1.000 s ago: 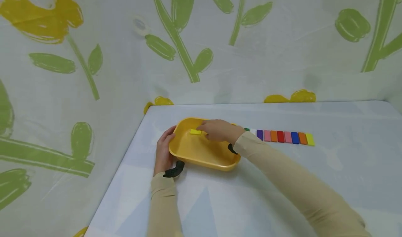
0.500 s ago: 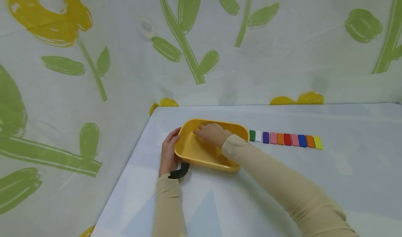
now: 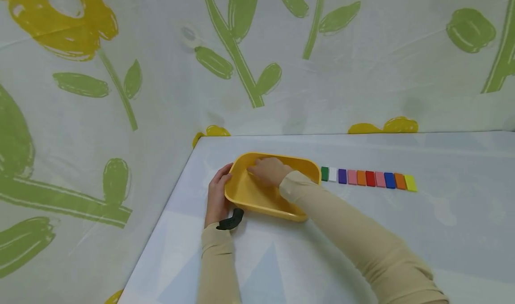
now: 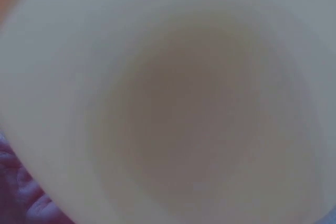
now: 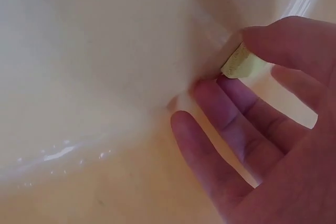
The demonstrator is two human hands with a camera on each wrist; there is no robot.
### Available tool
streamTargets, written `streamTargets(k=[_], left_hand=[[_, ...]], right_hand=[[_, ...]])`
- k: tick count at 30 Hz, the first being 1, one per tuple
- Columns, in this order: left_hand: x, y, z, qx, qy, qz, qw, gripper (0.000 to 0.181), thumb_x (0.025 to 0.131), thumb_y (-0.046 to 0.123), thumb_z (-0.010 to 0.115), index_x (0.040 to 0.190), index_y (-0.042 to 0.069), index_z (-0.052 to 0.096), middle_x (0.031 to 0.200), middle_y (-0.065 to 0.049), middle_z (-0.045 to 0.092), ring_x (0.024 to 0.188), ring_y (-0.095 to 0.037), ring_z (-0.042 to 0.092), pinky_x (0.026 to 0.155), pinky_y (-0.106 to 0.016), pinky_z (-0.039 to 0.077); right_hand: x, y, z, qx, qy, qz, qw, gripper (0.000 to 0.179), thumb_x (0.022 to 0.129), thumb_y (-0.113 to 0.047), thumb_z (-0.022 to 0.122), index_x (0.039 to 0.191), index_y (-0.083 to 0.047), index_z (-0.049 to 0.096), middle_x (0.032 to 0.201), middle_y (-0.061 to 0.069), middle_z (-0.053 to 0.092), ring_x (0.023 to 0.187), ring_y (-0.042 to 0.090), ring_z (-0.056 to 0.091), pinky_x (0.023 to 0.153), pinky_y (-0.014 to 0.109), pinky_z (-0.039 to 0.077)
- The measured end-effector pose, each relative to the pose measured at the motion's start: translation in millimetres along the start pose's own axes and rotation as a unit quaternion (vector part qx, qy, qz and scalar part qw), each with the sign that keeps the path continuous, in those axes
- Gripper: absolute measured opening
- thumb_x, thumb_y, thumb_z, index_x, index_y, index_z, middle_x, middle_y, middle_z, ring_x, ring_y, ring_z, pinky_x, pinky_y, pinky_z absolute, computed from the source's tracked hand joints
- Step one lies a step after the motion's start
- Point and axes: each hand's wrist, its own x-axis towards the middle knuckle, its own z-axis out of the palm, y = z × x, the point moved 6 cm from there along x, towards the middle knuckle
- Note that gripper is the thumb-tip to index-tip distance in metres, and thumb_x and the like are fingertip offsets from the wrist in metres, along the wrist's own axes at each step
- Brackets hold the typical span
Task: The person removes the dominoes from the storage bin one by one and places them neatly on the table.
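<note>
My left hand (image 3: 217,197) grips the left side of a yellow plastic tray (image 3: 250,193), which is tilted a little above the white table. The left wrist view is filled by the blurred tray wall (image 4: 184,108), with a bit of palm at its lower left corner. Inside the tray, my right hand (image 3: 268,171) reaches down toward the far left part of the floor. Close up in the right wrist view, its thumb and fingers pinch a small yellow block (image 5: 244,64) near the tray's glossy surface. In the head view the fingers hide that block.
A row of flat coloured blocks (image 3: 361,177) runs rightward from the tray's right rim, from green to yellow. The white cloth-covered table (image 3: 402,232) meets a flower-printed backdrop (image 3: 322,94) behind and on the left.
My right hand has gone deeper into the tray and closed on the yellow block that lay bare earlier. The head view shifted slightly; the left hand keeps its grip on the tray.
</note>
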Motion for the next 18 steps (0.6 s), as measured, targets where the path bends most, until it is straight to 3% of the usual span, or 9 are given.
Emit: streamTargets(k=[8,14,18], left_hand=[[-9.6,10.0,5.7,0.018,-0.011,0.007,0.9998,0.034,0.091,0.021,0.047,0.124,0.018,0.052,0.127,0.005,0.047,0.113,-0.017,0.047,0.095,-0.030,0.039],[-10.3,10.9,6.7,0.025,-0.008,0.010,0.9996,0.034,0.091,0.021,0.047,0.125,0.018,0.052,0.129,0.004,0.046,0.115,-0.019,0.045,0.096,-0.030,0.038],[-5.5,6.2,3.1,0.019,-0.006,0.005,0.9998,0.033,0.090,0.022,0.048,0.123,0.020,0.054,0.128,0.004,0.047,0.115,-0.019,0.045,0.095,-0.030,0.039]], right_hand=[[4.1,-1,-1,0.005,-0.016,0.011,0.9998,0.020,0.092,-0.015,0.044,0.107,-0.015,0.057,0.097,0.005,0.055,0.080,0.019,0.054,0.071,0.031,0.049],[6.3,6,4,0.059,-0.058,0.047,0.9954,0.016,0.092,-0.018,0.043,0.100,-0.014,0.056,0.093,0.002,0.052,0.077,0.019,0.051,0.069,0.033,0.047],[7.2,9,4,0.085,-0.063,0.051,0.9931,0.009,0.088,-0.019,0.049,0.091,-0.014,0.056,0.083,0.000,0.051,0.073,0.018,0.049,0.064,0.030,0.044]])
